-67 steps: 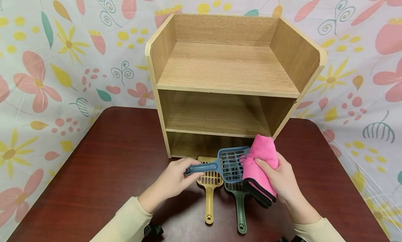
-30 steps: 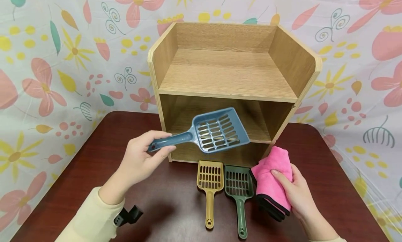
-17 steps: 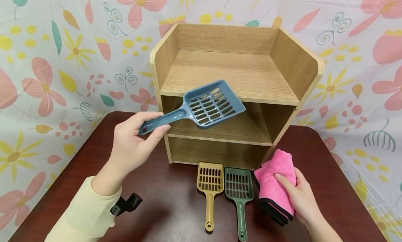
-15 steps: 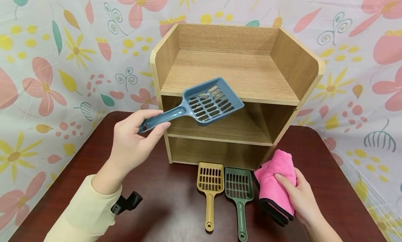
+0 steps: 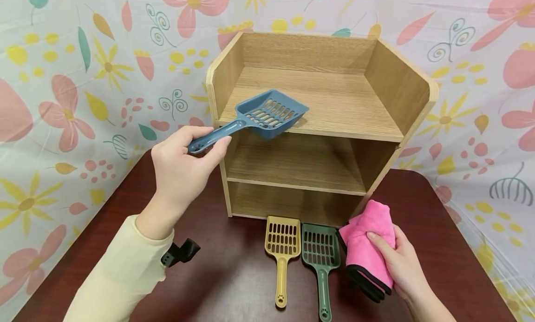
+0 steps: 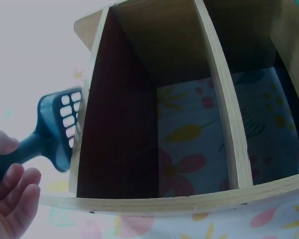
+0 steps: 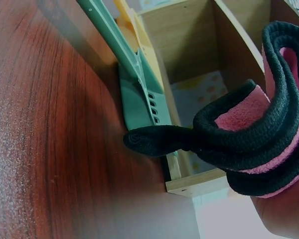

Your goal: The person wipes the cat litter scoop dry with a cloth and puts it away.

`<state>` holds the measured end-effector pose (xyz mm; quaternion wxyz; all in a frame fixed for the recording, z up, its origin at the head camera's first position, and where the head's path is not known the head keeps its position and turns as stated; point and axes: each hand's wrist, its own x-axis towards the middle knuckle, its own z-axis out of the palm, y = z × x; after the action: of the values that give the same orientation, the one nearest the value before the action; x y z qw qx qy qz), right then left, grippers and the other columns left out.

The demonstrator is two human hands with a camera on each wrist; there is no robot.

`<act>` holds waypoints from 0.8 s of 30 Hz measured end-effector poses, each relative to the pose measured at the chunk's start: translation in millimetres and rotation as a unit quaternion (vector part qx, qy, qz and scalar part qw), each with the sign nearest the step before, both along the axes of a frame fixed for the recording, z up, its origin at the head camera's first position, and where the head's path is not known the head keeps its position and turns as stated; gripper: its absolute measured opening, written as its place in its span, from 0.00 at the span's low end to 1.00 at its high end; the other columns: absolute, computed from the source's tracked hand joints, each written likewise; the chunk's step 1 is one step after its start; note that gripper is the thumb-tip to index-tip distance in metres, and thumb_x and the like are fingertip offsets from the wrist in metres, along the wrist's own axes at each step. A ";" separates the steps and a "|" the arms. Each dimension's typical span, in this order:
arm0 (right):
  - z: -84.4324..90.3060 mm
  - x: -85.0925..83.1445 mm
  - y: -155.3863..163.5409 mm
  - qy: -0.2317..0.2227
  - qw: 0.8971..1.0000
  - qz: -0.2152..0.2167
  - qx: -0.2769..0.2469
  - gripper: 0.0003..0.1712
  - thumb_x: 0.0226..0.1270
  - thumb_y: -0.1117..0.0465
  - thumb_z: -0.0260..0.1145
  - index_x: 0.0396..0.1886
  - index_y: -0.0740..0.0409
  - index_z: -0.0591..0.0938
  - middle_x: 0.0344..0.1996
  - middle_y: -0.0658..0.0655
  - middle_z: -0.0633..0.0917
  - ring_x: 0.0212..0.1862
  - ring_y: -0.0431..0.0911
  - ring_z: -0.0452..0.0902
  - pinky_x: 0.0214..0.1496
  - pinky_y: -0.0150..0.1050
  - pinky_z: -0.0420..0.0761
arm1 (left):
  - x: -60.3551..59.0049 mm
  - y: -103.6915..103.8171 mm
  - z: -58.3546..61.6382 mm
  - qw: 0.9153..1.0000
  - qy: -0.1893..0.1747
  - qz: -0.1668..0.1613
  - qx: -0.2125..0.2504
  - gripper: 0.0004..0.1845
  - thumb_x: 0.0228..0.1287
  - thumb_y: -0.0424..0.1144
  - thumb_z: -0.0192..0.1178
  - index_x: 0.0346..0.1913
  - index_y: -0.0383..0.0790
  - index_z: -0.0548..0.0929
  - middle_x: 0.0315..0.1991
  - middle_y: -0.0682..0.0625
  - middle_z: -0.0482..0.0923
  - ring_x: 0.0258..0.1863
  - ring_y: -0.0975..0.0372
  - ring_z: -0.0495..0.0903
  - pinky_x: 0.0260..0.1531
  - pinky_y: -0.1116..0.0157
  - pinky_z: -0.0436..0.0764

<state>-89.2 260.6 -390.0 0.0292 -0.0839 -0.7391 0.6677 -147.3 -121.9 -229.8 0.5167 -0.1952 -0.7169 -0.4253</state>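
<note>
Over the last two seconds the biggest change was at the wooden shelf unit (image 5: 322, 122): the blue scoop (image 5: 267, 112), earlier held low over the desk (image 5: 125, 210) against the pink cloth (image 5: 369, 247), had climbed level by level until its slotted pan sat at the front left edge of the top shelf, whether resting or just above I could not tell. Judging from that, wiping was over and putting away had begun. The left hand (image 5: 184, 166) kept its grip clenched around the scoop's handle, reaching up and forward. The right hand (image 5: 401, 266) had sunk to the desk, fingers grasping the folded cloth just right of the green scoop (image 5: 321, 259). The yellow scoop (image 5: 282, 252) lay beside the green one, both in front of the unit. A floral sheet (image 5: 83, 80) hung behind everything.
</note>
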 end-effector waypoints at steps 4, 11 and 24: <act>-0.3 0.5 -0.2 0.002 1.000 0.000 -0.004 0.11 0.68 0.61 0.61 0.47 0.47 0.70 0.26 0.43 0.83 0.26 0.39 0.82 0.27 0.36 0.82 | -5.3 5.1 1.0 1.000 0.008 0.023 0.009 0.08 0.46 0.32 0.70 0.29 0.29 0.85 0.23 0.41 0.83 0.19 0.58 0.76 0.27 0.80 0.70; -1.1 0.6 -0.5 0.007 1.000 0.004 -0.016 0.11 0.68 0.62 0.60 0.46 0.47 0.70 0.26 0.43 0.83 0.26 0.39 0.82 0.26 0.36 0.82 | -6.7 14.2 6.0 0.997 -0.005 0.072 -0.040 0.12 0.49 0.38 0.71 0.29 0.29 0.83 0.22 0.42 0.83 0.20 0.55 0.78 0.24 0.62 0.76; -4.1 -0.1 1.5 0.001 1.000 0.003 -0.022 0.11 0.68 0.62 0.59 0.47 0.47 0.70 0.27 0.44 0.83 0.26 0.39 0.82 0.27 0.36 0.82 | 32.2 23.2 5.5 0.993 -0.096 -0.047 -0.048 0.20 0.52 0.34 0.67 0.49 0.29 0.82 0.37 0.42 0.85 0.28 0.61 0.84 0.33 0.75 0.82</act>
<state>-89.2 262.1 -394.1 0.0264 -0.0815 -0.7244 0.6840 -115.1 -98.7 -224.3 0.4150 -0.2115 -0.7726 -0.4314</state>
